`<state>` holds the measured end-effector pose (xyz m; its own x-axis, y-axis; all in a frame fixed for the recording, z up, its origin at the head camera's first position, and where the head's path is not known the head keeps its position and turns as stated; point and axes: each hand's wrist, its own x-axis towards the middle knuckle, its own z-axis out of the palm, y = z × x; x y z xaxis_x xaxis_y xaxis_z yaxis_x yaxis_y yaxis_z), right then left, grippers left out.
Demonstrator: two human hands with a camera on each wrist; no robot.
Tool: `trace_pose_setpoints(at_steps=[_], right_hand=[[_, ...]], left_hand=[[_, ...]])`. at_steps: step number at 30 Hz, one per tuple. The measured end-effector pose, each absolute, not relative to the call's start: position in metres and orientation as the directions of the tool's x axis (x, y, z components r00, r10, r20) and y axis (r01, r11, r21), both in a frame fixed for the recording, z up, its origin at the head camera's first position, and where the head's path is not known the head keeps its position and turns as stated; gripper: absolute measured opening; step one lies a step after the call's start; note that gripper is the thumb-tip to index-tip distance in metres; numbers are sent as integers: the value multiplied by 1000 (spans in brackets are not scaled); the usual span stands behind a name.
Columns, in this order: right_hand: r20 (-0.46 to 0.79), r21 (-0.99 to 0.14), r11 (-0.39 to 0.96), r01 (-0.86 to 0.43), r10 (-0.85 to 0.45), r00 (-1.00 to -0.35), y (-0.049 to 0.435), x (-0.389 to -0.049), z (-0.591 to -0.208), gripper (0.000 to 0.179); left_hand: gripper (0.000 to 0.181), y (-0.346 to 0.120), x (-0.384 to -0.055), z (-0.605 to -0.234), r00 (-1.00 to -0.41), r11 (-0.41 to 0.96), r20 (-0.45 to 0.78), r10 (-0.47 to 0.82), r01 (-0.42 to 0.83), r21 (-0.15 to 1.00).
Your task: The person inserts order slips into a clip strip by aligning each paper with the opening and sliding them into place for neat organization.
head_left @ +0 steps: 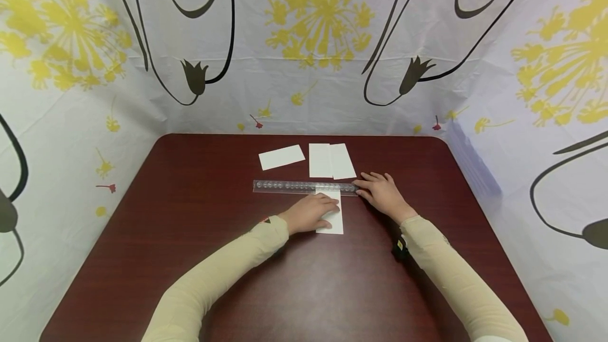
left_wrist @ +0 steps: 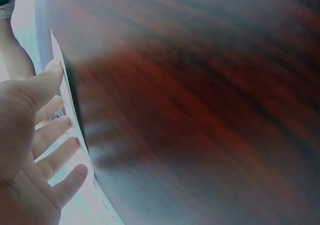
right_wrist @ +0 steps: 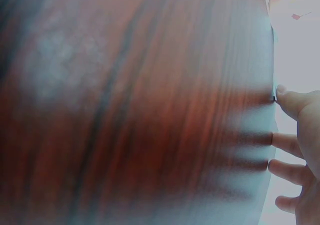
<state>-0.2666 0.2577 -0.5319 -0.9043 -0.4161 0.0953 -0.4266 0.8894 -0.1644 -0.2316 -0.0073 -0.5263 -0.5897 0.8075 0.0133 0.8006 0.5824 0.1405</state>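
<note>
A clear plastic ruler (head_left: 285, 187) with a row of round holes lies crosswise over the top part of a white paper card (head_left: 335, 223). My left hand (head_left: 311, 212) rests flat on that card, just below the ruler, its fingers extended and covering much of the paper. In the left wrist view, the thumb and fingertips of the left hand (left_wrist: 30, 130) meet the card's surface (left_wrist: 75, 122). At the ruler's right end, my right hand (head_left: 382, 194) touches it with thumb and forefinger. The right wrist view has the right hand (right_wrist: 305, 150) with its fingers spread, tips down at the table.
Beyond the ruler lie more white cards: a tilted one (head_left: 282, 157) at left and two side by side, a straight one (head_left: 320, 160) and a slanted one (head_left: 343, 161). The dark red-brown table (head_left: 214, 162) has a patterned cloth (head_left: 309, 99) hanging around it.
</note>
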Motion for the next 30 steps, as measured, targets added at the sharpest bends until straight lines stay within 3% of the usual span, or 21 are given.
trace_pose_setpoints(at_steps=[30], right_hand=[[89, -177, 888, -425, -415, -905, 258, -267, -532, 40]], left_hand=[[50, 1, -233, -524, -589, 586, -19, 808, 799, 134]])
